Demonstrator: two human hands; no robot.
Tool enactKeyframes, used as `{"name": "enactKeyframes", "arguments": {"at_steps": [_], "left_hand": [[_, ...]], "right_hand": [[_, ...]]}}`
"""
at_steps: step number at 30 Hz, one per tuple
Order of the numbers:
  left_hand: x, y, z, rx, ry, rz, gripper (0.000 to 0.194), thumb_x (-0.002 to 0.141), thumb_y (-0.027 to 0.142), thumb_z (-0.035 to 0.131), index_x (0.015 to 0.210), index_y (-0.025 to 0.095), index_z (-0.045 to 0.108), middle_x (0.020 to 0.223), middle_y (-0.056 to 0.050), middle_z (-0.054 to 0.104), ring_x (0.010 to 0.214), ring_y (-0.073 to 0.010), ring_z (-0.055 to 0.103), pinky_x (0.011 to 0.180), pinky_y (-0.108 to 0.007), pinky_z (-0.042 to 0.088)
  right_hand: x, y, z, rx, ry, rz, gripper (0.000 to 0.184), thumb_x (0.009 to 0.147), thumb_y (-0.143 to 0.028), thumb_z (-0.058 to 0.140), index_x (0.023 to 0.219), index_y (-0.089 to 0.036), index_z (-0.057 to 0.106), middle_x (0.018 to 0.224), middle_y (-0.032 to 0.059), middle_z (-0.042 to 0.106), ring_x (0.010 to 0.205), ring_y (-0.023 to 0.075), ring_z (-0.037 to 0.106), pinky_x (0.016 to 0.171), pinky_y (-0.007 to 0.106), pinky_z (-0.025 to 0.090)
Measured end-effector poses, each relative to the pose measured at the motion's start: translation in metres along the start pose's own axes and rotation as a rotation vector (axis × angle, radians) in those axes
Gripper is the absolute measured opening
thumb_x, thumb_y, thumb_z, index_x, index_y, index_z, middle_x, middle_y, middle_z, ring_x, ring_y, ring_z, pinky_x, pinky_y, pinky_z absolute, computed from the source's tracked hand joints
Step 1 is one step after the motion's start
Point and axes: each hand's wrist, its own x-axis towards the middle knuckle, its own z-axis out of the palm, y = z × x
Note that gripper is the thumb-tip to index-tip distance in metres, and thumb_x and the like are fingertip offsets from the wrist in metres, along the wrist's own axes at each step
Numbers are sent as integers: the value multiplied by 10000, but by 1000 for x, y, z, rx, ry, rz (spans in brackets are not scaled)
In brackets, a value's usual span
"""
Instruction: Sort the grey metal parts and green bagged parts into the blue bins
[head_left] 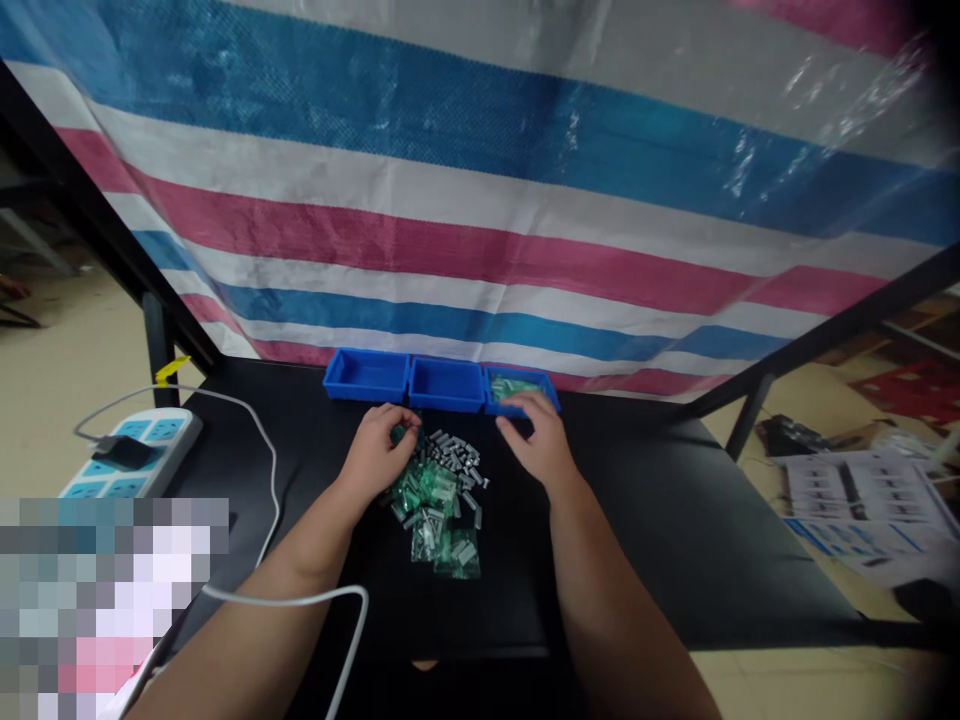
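My left hand (379, 450) is curled at the left edge of a pile, thumb and fingers closed around a small green plastic bag, mostly hidden. The pile holds green clear plastic bags (424, 485) with small grey metal pieces inside. Loose short silvery metal pieces (454, 452) lie behind and to the right of the bags. My right hand (538, 445) hovers at the front of the right-hand blue tray (553, 392), thumb and fingers apart, with nothing visible in it. Several green bags (514, 386) lie in that tray, partly covered by my fingers.
Two more blue trays, the left tray (365, 396) and the middle tray (447, 400), stand in the same row at the back of the black table (637, 520). A white power strip (174, 440) and a grey cable (274, 470) are on the left. A striped sheet (450, 240) hangs behind.
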Motion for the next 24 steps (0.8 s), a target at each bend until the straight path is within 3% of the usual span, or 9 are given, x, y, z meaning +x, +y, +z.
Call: {"name": "enactKeyframes", "arguments": {"at_steps": [3,6,8,11,14,16,19,22,24], "left_hand": [[0,0,0,-2,1,1,103,871,200,569,906,220,663,919,-38,681,928,-227,604,864,-377,456],[0,1,0,-6,4,4,105,879,199,563,909,217,662,916,-38,681,928,-224,601,867,-372,452],[0,1,1,-7,10,4,104,885,204,561,906,217,662,907,-36,680,920,-222,599,862,-371,450],[0,1,1,-12,11,7,97,880,205,568,898,218,663,903,-33,681,915,-222,602,858,-370,451],[0,1,0,-11,8,11,96,870,198,572,892,217,664,905,-33,684,915,-222,606,860,-370,453],[0,1,0,-5,5,12,100,869,196,570,892,216,665,903,-35,684,912,-222,607,859,-370,454],[0,1,0,-1,2,9,102,869,203,568,893,216,666,902,-36,683,910,-223,609,855,-370,454],[0,1,0,-4,-3,3,106,875,219,570,907,216,671,906,-38,683,912,-225,607,850,-371,455],[0,1,1,-5,-7,1,113,877,222,571,921,216,676,905,-38,683,910,-224,604,846,-372,457]], "right_hand": [[-8,-31,4,182,-396,-102,299,877,-389,708,1142,-252,700,1024,61,645,949,221,597,888,383,509],[-14,-50,18,153,-578,-151,534,767,-440,826,1248,-270,669,1113,68,600,1048,246,544,941,406,492],[-16,-55,26,126,-617,-168,492,745,-415,847,1190,-269,697,1120,67,581,1057,246,521,949,409,487],[-16,-55,32,167,-603,-157,271,781,-305,816,1028,-247,723,1082,54,593,1027,224,532,934,385,481],[-15,-51,30,326,-594,-77,78,853,-240,725,923,-221,696,944,23,638,863,172,575,801,318,492],[-14,-45,26,446,-595,8,64,897,-274,676,904,-211,680,828,2,646,728,141,572,693,282,481],[-10,-28,22,582,-403,146,172,909,-375,664,902,-204,649,771,-3,653,639,125,576,613,262,482],[-1,-1,19,612,68,281,240,883,-435,683,936,-212,614,739,-17,644,482,90,502,467,233,450],[5,18,17,552,337,297,259,858,-437,704,939,-210,610,786,0,659,535,113,569,492,246,509]]}}
